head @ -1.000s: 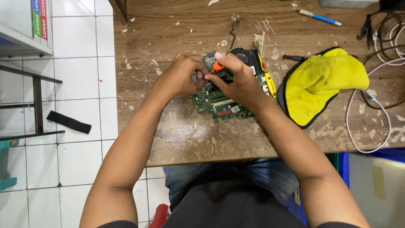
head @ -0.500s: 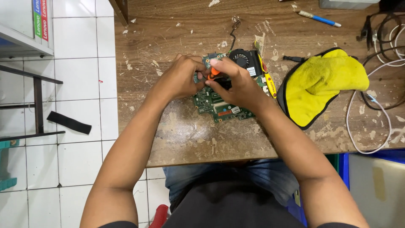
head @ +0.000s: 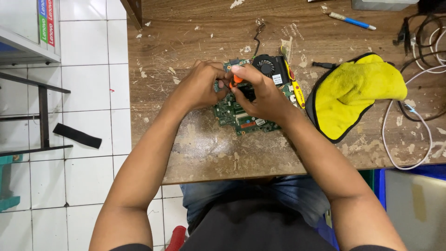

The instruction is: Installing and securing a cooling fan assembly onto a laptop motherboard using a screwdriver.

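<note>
A green circuit board (head: 234, 117) with a round black fan (head: 266, 65) lies on the worn wooden table (head: 209, 148). My right hand (head: 261, 94) is closed around an orange-handled screwdriver (head: 236, 80), held upright over the board's upper left part. My left hand (head: 200, 84) rests on the board's left edge, its fingers curled beside the screwdriver tip. Both hands hide most of the board's middle.
A yellow cloth with black trim (head: 357, 93) lies right of the board. A yellow-handled tool (head: 294, 86) lies between them. A blue pen (head: 350, 20) is at the top, white and black cables (head: 409, 121) at the right. White tiled floor (head: 83, 107) lies to the left.
My right hand has shifted slightly on the screwdriver, with the orange handle showing a little lower between the fingers. The board and left hand stay in place.
</note>
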